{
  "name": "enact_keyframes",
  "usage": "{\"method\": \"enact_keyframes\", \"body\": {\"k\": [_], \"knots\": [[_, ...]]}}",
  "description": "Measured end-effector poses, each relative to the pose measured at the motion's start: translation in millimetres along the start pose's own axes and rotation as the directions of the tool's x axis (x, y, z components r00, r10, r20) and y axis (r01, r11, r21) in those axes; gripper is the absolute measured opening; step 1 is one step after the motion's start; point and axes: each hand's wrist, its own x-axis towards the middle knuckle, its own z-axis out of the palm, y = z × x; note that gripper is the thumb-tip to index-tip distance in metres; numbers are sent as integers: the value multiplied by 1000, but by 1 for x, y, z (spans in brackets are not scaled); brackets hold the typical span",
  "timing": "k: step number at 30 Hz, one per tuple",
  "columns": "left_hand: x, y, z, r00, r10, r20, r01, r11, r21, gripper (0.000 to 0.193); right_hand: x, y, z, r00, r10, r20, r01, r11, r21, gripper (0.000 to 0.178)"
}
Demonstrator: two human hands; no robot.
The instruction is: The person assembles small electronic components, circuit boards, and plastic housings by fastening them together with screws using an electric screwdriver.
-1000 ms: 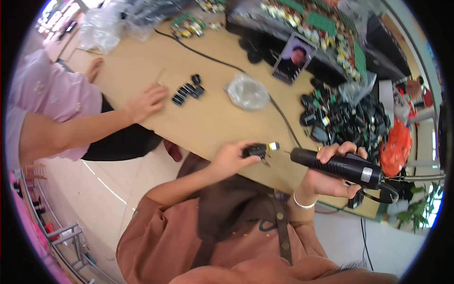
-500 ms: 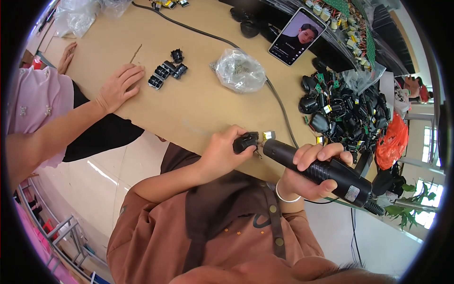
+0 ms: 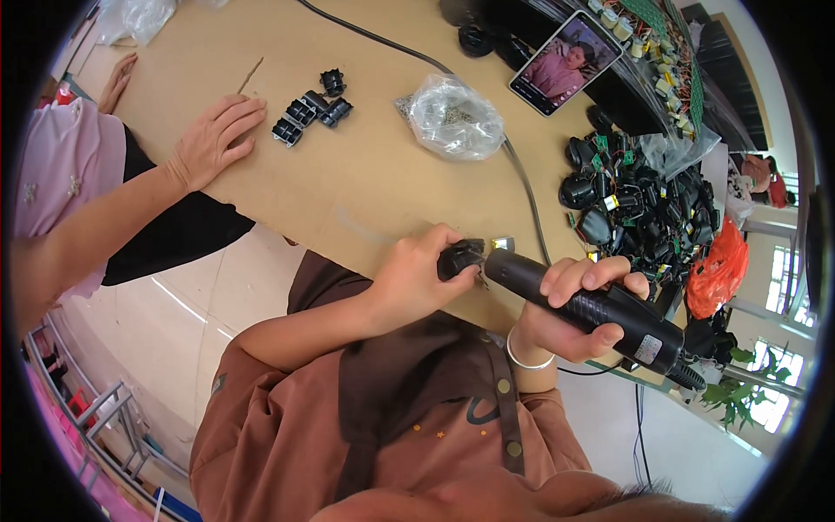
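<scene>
Between the thumb and fingers of my left hand point(image 3: 416, 277) is a small black plastic housing point(image 3: 461, 257), held above the table's near edge. My right hand point(image 3: 581, 311) is wrapped round a thick black electric screwdriver point(image 3: 520, 275), which lies slanted with its nose toward the housing. The short bit points at the housing's right side; whether it touches a screw there is too small to tell. Just beyond the screwdriver's nose lies a small silver and yellow battery point(image 3: 503, 245) on the table.
A plastic bag of tiny screws point(image 3: 455, 120) rests mid-table beside a black cable point(image 3: 526, 187). Several black housings point(image 3: 311, 111) lie near a co-worker's hand point(image 3: 213, 139). Wired black assemblies point(image 3: 639, 204) are heaped at right, a lit phone point(image 3: 565, 63) behind, an orange bag point(image 3: 718, 271) beside them.
The view has shifted slightly, so the table things sit a little farther right. My hands keep their grips, with the screwdriver still at the housing. The phone's picture has changed.
</scene>
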Motion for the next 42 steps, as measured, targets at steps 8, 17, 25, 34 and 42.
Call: {"method": "enact_keyframes", "body": {"k": [8,17,25,34,42], "knots": [[0,0,0,1000,5,7,-5,999,31,29,1,1,-6,997,71,15,-72,990,120,47],[0,-2,0,1000,18,-4,-18,998,56,28,-1,1,1,995,89,-32,-85,990,113,42],[-1,-2,3,998,52,-41,-49,996,76,29,-3,4,-7,997,73,-25,-71,994,88,50],[-1,-1,3,996,61,-67,-55,995,88,30,2,2,1,995,84,-44,-74,979,192,97],[-1,-2,3,999,18,-31,-16,997,73,31,2,1,4,995,85,-49,-75,981,179,89]]}}
